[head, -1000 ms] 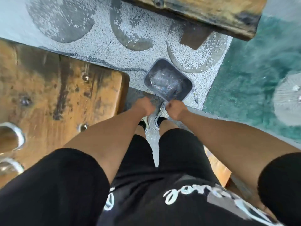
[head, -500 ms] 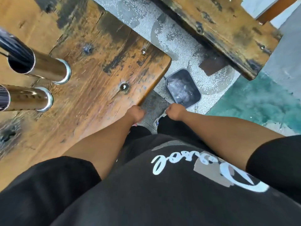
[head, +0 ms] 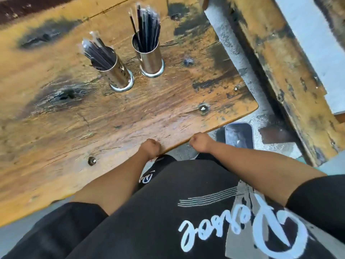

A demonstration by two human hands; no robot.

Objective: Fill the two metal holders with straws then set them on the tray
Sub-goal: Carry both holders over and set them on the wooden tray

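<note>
A worn wooden table (head: 93,128) fills the left and centre of the frame, its near right corner at centre right. Two metal holders stand on it in the upper centre, just beside each other but apart. The left holder (head: 116,71) has its long axis running from its base at lower right to its mouth at upper left; the right holder (head: 150,57) has its long axis nearly vertical in the frame, mouth uppermost. Dark wrapped straws (head: 147,25) project from both mouths toward the top of the frame. A grey bin (head: 239,135) sits on the floor at centre right, past the table corner. The left hand (head: 150,148), fingers curled into a fist, holds nothing visible at the table's near edge. The right hand (head: 200,142), likewise fisted and empty, hangs just off that edge.
</note>
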